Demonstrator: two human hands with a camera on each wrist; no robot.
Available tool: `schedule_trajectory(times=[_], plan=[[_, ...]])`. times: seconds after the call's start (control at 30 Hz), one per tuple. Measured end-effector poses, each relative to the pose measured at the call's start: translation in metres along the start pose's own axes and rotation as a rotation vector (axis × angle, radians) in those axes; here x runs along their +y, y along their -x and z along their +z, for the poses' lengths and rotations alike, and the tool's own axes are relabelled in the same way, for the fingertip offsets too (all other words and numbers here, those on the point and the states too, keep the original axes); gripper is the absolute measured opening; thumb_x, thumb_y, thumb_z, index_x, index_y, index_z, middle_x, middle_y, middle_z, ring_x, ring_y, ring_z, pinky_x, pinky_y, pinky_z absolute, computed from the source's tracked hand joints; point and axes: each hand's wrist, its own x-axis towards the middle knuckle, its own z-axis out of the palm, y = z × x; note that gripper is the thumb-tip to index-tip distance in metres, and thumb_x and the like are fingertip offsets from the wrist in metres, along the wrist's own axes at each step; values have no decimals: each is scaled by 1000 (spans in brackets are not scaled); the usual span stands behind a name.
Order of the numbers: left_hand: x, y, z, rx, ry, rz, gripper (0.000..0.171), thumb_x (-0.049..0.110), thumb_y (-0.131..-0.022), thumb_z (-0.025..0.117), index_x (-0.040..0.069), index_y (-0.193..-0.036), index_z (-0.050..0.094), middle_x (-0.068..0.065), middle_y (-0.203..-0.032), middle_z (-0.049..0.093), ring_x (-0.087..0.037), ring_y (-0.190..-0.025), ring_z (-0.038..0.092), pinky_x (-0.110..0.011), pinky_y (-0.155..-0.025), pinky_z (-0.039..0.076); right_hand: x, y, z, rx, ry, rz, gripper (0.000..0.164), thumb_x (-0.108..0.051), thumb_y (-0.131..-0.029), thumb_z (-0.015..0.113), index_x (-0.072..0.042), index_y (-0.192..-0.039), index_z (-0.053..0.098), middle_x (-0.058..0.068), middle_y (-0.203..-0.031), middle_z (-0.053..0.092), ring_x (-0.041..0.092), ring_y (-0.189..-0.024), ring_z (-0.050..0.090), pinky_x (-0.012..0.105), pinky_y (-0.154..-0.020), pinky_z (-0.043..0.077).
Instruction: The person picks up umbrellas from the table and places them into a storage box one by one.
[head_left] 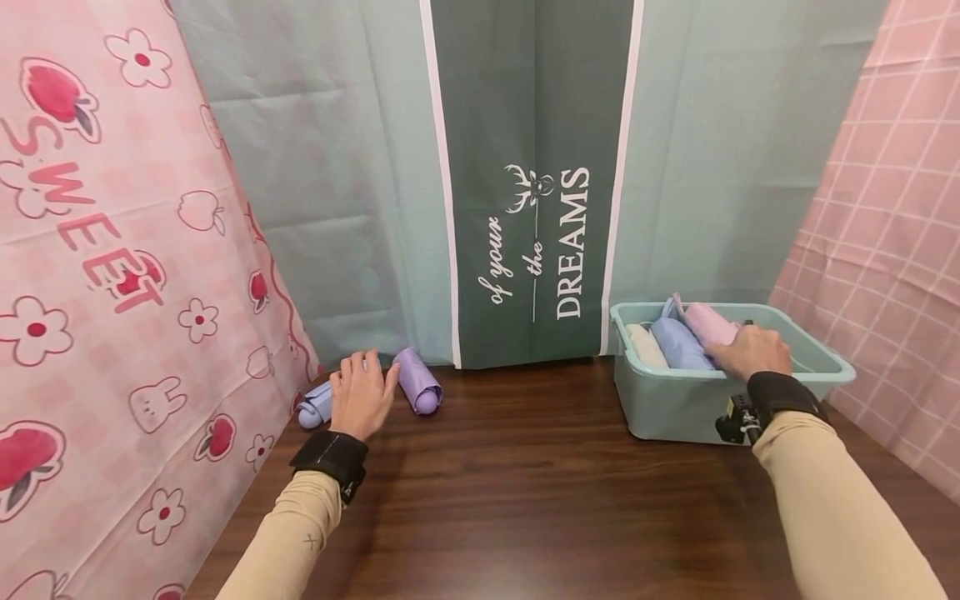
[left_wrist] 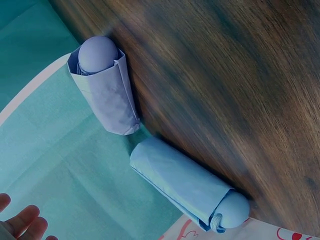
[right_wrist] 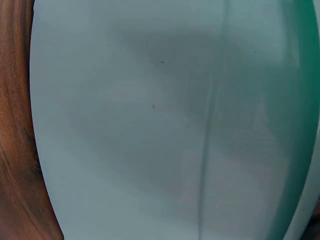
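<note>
My left hand (head_left: 362, 396) hovers with relaxed fingers over a light-blue folded umbrella (left_wrist: 182, 180), partly covering it in the head view. Beside that hand, a purple folded umbrella (head_left: 417, 382) lies on the table with its rounded handle end toward me. Over at the tub (head_left: 675, 408), my right hand (head_left: 757, 352) reaches across the near rim and grips the near end of a pink folded umbrella (head_left: 708, 323). Its fingertips are hidden inside. A blue umbrella (head_left: 681, 343) and a cream rolled one (head_left: 647, 345) lie left of the pink one.
The dark wooden table (head_left: 510, 500) meets a green-grey cloth backdrop (head_left: 360, 208) behind. Pink patterned cloth (head_left: 135, 333) walls the left side, pink checked cloth (head_left: 892, 250) the right. The tub wall (right_wrist: 150, 125) fills the right wrist view.
</note>
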Motion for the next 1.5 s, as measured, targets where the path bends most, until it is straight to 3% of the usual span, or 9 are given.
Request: schedule_trajectory(times=[0.4, 0.53, 0.67, 0.8, 0.9, 1.03, 1.17, 1.37, 1.5], plan=[[-5, -2, -2, -5, 15, -19, 49, 37, -105, 51, -7, -127, 54, -30, -122, 54, -47, -116, 47, -60, -88, 38, 2, 4, -15, -183, 105, 52, 63, -36, -92, 55, 24, -111, 46, 50, -108, 50, 62, -95, 55, 63, -68, 47], [-6, -3, -3, -1, 10, -15, 49, 37, -106, 50, -8, -125, 54, -31, -121, 54, -48, -114, 47, -61, -87, 38, 2, 8, -16, -185, 110, 74, 61, -35, -94, 51, 22, -113, 44, 51, -114, 48, 63, -100, 53, 66, -73, 46], [-9, -5, -5, 8, 7, -24, 49, 37, -105, 51, -8, -124, 54, -31, -120, 54, -49, -113, 48, -62, -86, 39, -14, 12, -8, 47, 95, -13, 55, -32, -95, 51, 22, -106, 50, 48, -108, 51, 66, -98, 51, 71, -74, 44], [-12, -7, -6, 34, -10, -10, 47, 35, -104, 53, -9, -120, 54, -32, -115, 55, -50, -108, 49, -61, -83, 40, -51, 10, 6, 385, 2, -255, 41, -22, -91, 59, 18, -97, 59, 42, -101, 57, 62, -95, 53, 70, -78, 42], [-13, -8, -5, 50, -21, 7, 45, 33, -104, 54, -11, -116, 54, -33, -110, 56, -51, -103, 51, -61, -79, 42, -86, 8, 15, 447, -100, -427, 33, -14, -90, 64, 16, -103, 62, 37, -106, 58, 57, -102, 52, 66, -87, 40], [-16, -9, -6, 23, -34, 0, 43, 30, -102, 57, -12, -113, 53, -34, -105, 56, -51, -97, 53, -61, -76, 45, -129, 11, 32, 306, -214, -553, 35, -12, -91, 67, 14, -114, 61, 33, -116, 58, 51, -114, 49, 61, -98, 37], [-19, -10, -8, -63, -29, -45, 42, 27, -101, 59, -12, -114, 52, -35, -107, 56, -52, -100, 53, -63, -78, 46, -158, 20, 56, 130, -254, -604, 45, -18, -92, 68, 13, -123, 59, 32, -125, 56, 49, -122, 47, 59, -105, 35], [-24, -12, -5, -222, -21, -99, 45, 26, -101, 57, -12, -123, 52, -36, -121, 55, -54, -113, 51, -66, -87, 43, -173, 40, 89, -26, -227, -582, 51, -25, -92, 69, 11, -127, 59, 29, -130, 56, 47, -126, 48, 58, -106, 36], [-29, -12, -2, -286, -19, -128, 46, 24, -98, 58, -12, -126, 51, -35, -125, 53, -54, -118, 49, -66, -91, 41, -176, 50, 99, -84, -232, -564, 53, -28, -94, 69, 11, -129, 58, 28, -132, 55, 45, -126, 47, 58, -105, 37]])
